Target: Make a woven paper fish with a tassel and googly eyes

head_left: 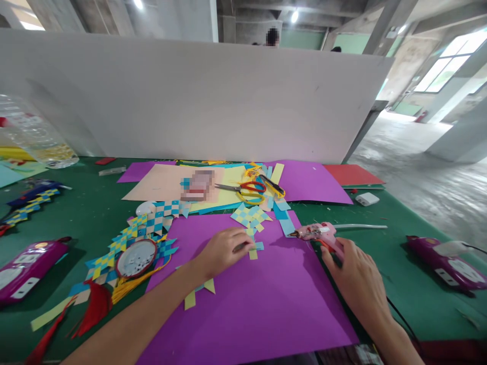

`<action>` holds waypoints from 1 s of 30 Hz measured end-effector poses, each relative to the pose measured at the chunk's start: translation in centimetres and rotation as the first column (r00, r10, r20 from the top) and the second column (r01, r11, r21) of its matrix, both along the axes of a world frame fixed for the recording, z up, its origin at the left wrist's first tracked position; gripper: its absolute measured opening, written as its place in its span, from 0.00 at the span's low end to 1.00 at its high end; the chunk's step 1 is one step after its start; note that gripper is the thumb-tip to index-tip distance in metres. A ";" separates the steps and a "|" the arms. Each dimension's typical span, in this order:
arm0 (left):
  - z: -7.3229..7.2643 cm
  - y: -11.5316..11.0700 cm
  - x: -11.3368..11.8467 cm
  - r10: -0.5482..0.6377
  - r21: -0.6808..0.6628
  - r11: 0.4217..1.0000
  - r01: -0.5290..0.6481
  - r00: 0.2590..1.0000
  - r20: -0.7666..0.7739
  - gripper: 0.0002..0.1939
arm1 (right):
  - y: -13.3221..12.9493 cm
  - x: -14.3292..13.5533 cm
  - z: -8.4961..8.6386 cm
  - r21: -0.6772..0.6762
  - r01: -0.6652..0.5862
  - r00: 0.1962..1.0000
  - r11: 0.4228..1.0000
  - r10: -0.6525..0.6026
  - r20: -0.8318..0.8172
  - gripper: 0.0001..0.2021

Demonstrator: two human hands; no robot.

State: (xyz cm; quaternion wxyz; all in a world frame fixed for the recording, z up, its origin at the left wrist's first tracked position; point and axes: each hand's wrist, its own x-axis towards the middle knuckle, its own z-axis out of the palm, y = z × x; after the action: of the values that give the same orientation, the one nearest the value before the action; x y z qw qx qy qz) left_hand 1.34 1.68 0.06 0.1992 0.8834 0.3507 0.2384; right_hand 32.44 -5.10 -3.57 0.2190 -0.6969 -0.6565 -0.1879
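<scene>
Our left hand curls at the strips, though we cannot tell if its grip pinches them; our right hand grasps the glue gun.

Glue gun: pink plstc, smooth, slight sheen
Glue stick: translucent plstc, glossy
Purple sheet: paper/card, matt, smooth
Woven piece: matt paper strips
Scissors: metal blades, plstc-look grips
Red tassel: silky thread, seen from here
Power strip: hi-gloss plstc
</scene>
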 end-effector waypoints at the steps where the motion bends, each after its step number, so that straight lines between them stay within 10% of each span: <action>1: 0.1 0.0 0.0 0.028 -0.042 0.999 -0.026 0.999 0.036 0.12 | -0.1 -0.2 0.2 0.001 -0.004 1.000 1.000 0.004 -0.008 0.25; 30: -0.1 0.7 -0.2 0.138 -0.213 0.972 -0.103 0.978 0.154 0.09 | -0.8 -5.5 2.7 -0.128 -0.185 0.982 0.974 0.190 0.025 0.11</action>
State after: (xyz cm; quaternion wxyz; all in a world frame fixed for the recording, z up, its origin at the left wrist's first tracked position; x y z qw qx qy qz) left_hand 1.13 2.41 -0.01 0.3028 0.8122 0.4084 0.2861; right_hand 26.94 -5.86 -0.82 0.1795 -0.6407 -0.7337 -0.1376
